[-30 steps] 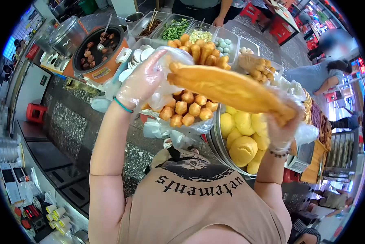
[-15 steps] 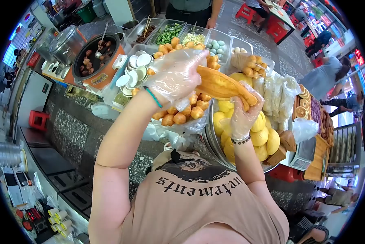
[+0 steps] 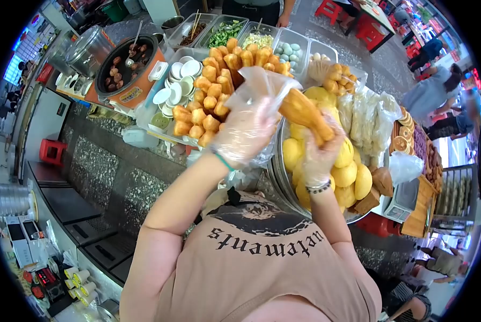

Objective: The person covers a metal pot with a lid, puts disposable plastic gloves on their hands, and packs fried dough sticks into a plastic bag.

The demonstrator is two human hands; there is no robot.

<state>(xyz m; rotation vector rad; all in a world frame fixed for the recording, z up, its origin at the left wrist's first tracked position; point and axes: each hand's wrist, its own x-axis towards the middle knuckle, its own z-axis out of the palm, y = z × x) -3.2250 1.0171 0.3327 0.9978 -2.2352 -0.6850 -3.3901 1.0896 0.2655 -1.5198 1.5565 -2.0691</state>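
Clear plastic gloves cover both hands. My right hand (image 3: 326,150) grips the lower right end of a golden fried dough stick (image 3: 300,111), above a round metal tray (image 3: 279,185) of yellow buns (image 3: 345,174). My left hand (image 3: 246,131) is closed on a clear plastic bag (image 3: 267,83), whose open end lies against the upper end of the stick. How far the stick reaches into the bag is hard to tell. Behind my left hand is a pile of more dough sticks (image 3: 211,91).
Tubs of cucumber (image 3: 225,33) and pale eggs (image 3: 290,52) line the far side. An orange pot (image 3: 138,91) and white lids (image 3: 184,70) stand left. Bagged food (image 3: 366,121) and a wooden board (image 3: 420,206) are right. A person (image 3: 254,9) stands opposite.
The stick, first held out wide and level between my hands, has swung down to a slant over the buns. My left hand has moved right and down, with the bag now spread at the stick.
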